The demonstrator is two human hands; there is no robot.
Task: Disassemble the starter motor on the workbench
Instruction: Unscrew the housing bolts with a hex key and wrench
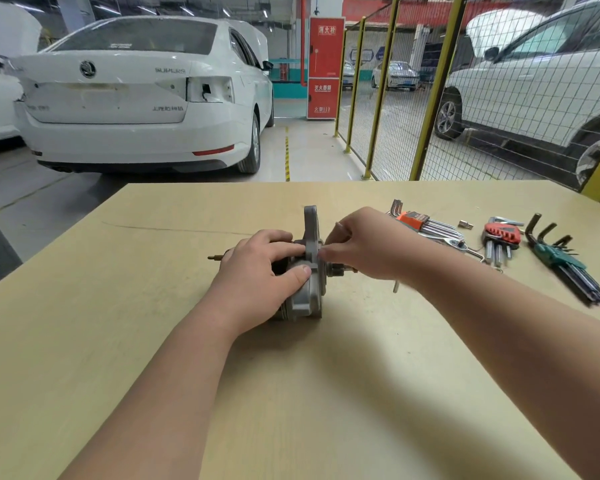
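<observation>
The starter motor (pixel 303 285) lay on its side near the middle of the workbench (pixel 146 306), its long axis running left to right. A thin threaded stud (pixel 214 258) stuck out of its left end, and a grey cast end plate (pixel 310 220) stood upright at its right end, rising above both hands.

The left hand (pixel 257 271) gripped the motor from the near left. Its fingers curled over the top of the dark body and the thumb (pixel 297 273) pressed against the grey housing.

The right hand (pixel 364 244) reached in from the right, its fingers curled and its fingertips (pixel 326 251) bunched together against the right face of the plate. That spot was blurred, so I could not tell whether they pinched a small part or only touched the metal. Below this hand the motor's short shaft end (pixel 336 270) showed.

Tools lay on the right side of the bench, apart from the motor: a hex key set in an orange holder (pixel 417 220), a second in a red holder (pixel 502 233) and a third in a green holder (pixel 556 255). A small metal bit (pixel 465 224) lay between the first two.

Beyond the far edge of the bench stood a white car (pixel 136 98), a red cabinet (pixel 321 67) and a yellow mesh fence (pixel 432 98).
</observation>
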